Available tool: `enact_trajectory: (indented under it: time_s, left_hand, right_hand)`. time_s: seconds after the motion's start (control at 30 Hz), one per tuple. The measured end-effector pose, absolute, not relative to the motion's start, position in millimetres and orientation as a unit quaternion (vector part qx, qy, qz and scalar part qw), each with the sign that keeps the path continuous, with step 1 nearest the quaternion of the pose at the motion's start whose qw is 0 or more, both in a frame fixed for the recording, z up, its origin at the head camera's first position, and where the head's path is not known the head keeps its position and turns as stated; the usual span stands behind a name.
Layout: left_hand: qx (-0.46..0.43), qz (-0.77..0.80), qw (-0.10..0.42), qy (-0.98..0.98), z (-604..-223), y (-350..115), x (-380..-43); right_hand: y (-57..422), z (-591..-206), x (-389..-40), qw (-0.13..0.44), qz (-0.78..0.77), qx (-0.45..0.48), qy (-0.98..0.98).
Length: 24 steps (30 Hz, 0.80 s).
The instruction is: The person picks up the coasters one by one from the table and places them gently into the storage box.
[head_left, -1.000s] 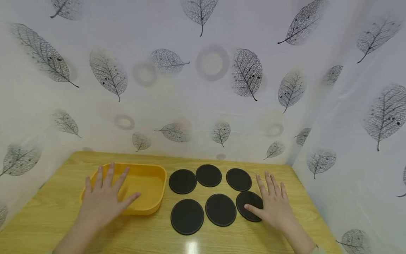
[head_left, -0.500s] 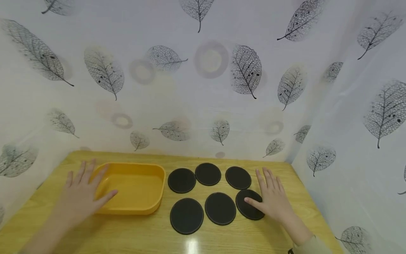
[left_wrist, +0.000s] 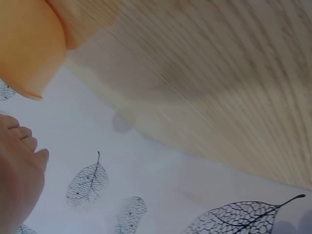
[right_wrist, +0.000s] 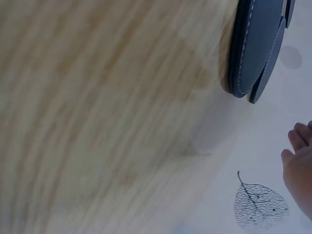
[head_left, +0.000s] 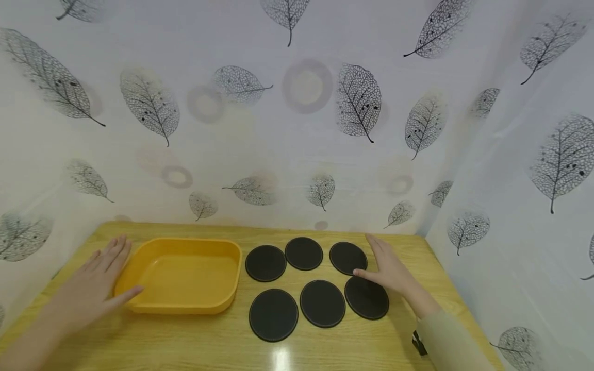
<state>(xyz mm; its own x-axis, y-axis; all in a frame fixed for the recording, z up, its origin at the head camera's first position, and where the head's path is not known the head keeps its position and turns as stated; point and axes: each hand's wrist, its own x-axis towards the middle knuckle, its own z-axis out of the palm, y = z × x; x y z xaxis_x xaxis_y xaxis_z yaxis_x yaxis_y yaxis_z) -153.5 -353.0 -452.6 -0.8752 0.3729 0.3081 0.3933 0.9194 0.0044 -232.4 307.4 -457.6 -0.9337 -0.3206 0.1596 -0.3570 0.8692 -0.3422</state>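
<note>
A yellow-orange plastic tray [head_left: 190, 278] with low walls stands on the left of the table, its inside bare. Beside its left wall is my left hand [head_left: 88, 288], fingers straight, thumb over the rim; whether it touches is unclear. The left wrist view shows the same hand [left_wrist: 19, 170] and part of the tray [left_wrist: 29, 44]. Several round black coasters with stitched edges lie right of the tray. My right hand [head_left: 390, 268] is by the back-right coaster [head_left: 348, 258], fingers extended, its thumb between it and the front-right coaster [head_left: 366, 298]. Neither hand holds anything.
Other coasters include the front-left coaster [head_left: 274, 315], the front-middle coaster [head_left: 322, 304], the back-left coaster [head_left: 266, 263] and the back-middle coaster [head_left: 303, 253]. A leaf-print curtain [head_left: 260, 134] hangs behind the wooden table [head_left: 209, 342] and along its right side.
My left hand has moved left, from over the tray to beside its left wall. The right hand has turned and shifted slightly back and left, uncovering the front-right coaster. Tray and coasters stay put.
</note>
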Motion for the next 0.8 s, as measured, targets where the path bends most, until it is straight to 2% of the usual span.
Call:
enact_trajectory:
  time_s: [0.47, 0.8]
  left_hand:
    - [-0.216, -0.047, 0.131, -0.967, -474, -367, -156]
    - [-0.216, -0.063, 0.118, -0.967, -479, -365, -162]
  right_hand:
    - [311, -488, -268, -0.046, 0.32, 0.176, -0.93]
    - [304, -495, -273, -0.069, 0.28, 0.18, -0.94]
